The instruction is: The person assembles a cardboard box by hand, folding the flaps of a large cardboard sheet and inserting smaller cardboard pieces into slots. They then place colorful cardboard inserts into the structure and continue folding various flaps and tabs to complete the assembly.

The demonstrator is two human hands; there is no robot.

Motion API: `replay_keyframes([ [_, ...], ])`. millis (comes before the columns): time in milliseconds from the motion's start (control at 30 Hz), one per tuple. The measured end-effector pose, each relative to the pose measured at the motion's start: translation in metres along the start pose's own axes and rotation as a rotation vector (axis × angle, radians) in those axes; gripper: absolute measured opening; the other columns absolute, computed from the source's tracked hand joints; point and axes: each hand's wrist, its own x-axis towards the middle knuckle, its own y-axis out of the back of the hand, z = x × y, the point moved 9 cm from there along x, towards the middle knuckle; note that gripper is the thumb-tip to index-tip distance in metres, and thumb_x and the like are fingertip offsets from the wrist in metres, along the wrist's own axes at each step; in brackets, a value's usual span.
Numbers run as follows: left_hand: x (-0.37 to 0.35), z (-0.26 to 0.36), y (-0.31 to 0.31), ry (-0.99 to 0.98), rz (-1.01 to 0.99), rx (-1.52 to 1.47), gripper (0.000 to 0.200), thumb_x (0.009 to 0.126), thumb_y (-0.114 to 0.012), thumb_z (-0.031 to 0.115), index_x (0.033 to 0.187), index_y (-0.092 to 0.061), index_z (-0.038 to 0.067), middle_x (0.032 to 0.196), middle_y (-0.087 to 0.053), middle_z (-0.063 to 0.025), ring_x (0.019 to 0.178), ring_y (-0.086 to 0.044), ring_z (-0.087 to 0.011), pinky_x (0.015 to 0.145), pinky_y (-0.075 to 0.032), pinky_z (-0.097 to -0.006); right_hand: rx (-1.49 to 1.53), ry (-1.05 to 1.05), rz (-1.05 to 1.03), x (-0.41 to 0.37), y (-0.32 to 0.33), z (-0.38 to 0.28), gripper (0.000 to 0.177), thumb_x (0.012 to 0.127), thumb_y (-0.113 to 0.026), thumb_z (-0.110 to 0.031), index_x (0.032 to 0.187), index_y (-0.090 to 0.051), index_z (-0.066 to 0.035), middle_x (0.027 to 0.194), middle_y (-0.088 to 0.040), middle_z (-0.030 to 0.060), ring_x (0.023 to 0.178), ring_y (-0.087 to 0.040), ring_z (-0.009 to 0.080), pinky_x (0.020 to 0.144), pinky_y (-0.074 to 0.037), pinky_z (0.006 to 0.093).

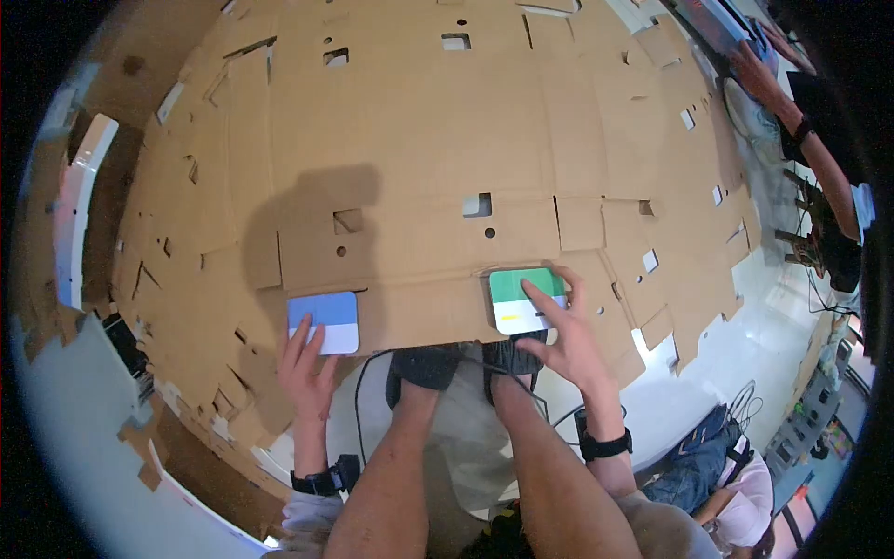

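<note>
Two square, round-cornered pieces lie on the cardboard sheet (419, 140) near its front edge. At the left is a blue-and-white square piece (337, 307). My left hand (305, 377) rests its outstretched fingertips on that piece's lower left part. At the right lies a green-and-white square piece (507, 287) with a small yellow mark on its white half. Around its right side spreads my right hand (573, 340), the index finger on the green face and the thumb by the lower edge. Both hands have their fingers apart.
Slots, holes and loose flaps mark the cardboard. My feet (424, 368) stand at its front edge, beside a black cable (358, 410). Another person's arm (819, 158) reaches in at the upper right; another person (712, 475) is at the lower right. A long white-edged panel (79, 214) stands left.
</note>
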Motion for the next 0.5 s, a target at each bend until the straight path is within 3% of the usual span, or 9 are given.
replay_keyframes([
  [67,-0.003,0.019,0.021,-0.109,0.027,0.104,0.046,0.066,-0.077,0.019,0.11,-0.066,0.009,0.119,-0.059,-0.0115,0.116,-0.05,-0.0349,0.097,-0.039,-0.0415,-0.007,0.07,0.024,-0.011,0.011,0.0,0.072,0.064,-0.082,-0.023,0.127,-0.052,-0.011,0.128,-0.048,0.0173,0.11,-0.054,0.033,0.088,-0.048,0.0382],
  [133,0.0,0.044,0.049,-0.189,0.019,0.202,0.042,0.066,-0.076,0.02,0.106,-0.066,0.007,0.112,-0.062,-0.0113,0.111,-0.054,-0.0328,0.09,-0.043,-0.0383,0.131,-0.063,0.058,-0.015,0.029,0.017,0.07,0.063,-0.082,-0.025,0.124,-0.053,-0.009,0.113,-0.056,0.0164,0.102,-0.058,0.0315,0.084,-0.049,0.037],
  [233,0.007,0.016,0.04,0.207,-0.267,0.083,0.032,0.071,-0.072,0.021,0.099,-0.067,0.006,0.107,-0.063,-0.0122,0.102,-0.058,-0.0298,0.083,-0.044,-0.0373,0.127,-0.288,0.141,0.006,0.044,0.02,0.066,0.064,-0.081,-0.031,0.119,-0.055,-0.007,0.102,-0.062,0.0161,0.095,-0.061,0.0296,0.079,-0.05,0.0361],
  [267,0.018,0.018,0.035,0.219,-0.227,0.046,0.029,0.073,-0.071,0.022,0.097,-0.068,0.007,0.104,-0.063,-0.012,0.1,-0.058,-0.0292,0.082,-0.044,-0.0369,0.092,-0.363,0.175,0.018,0.045,0.021,0.064,0.065,-0.081,-0.034,0.117,-0.056,-0.007,0.1,-0.063,0.0162,0.094,-0.062,0.029,0.077,-0.05,0.0359],
  [367,0.063,0.029,0.006,0.213,-0.076,0.038,0.022,0.078,-0.067,0.025,0.092,-0.068,0.008,0.096,-0.063,-0.0107,0.095,-0.059,-0.0282,0.08,-0.044,-0.0363,-0.155,-0.167,0.567,0.044,0.024,0.038,0.058,0.068,-0.077,-0.039,0.112,-0.057,-0.006,0.099,-0.062,0.0172,0.089,-0.062,0.0302,0.073,-0.05,0.0391],
  [433,0.071,0.026,-0.01,0.158,0.067,0.177,0.022,0.082,-0.064,0.028,0.092,-0.068,0.008,0.092,-0.063,-0.0094,0.093,-0.059,-0.0284,0.079,-0.042,-0.0371,-0.193,-0.16,0.579,0.049,0.026,0.016,0.051,0.071,-0.074,-0.038,0.108,-0.057,-0.006,0.097,-0.061,0.0186,0.086,-0.061,0.0322,0.072,-0.049,0.0408],
  [500,0.07,0.008,-0.031,0.222,-0.055,0.085,0.022,0.084,-0.06,0.028,0.092,-0.068,0.009,0.09,-0.062,-0.0095,0.091,-0.058,-0.0279,0.078,-0.04,-0.0378,-0.287,-0.144,0.534,0.051,0.02,0.022,0.046,0.075,-0.072,-0.036,0.104,-0.057,-0.005,0.094,-0.059,0.0189,0.085,-0.06,0.0341,0.068,-0.048,0.0424],
])
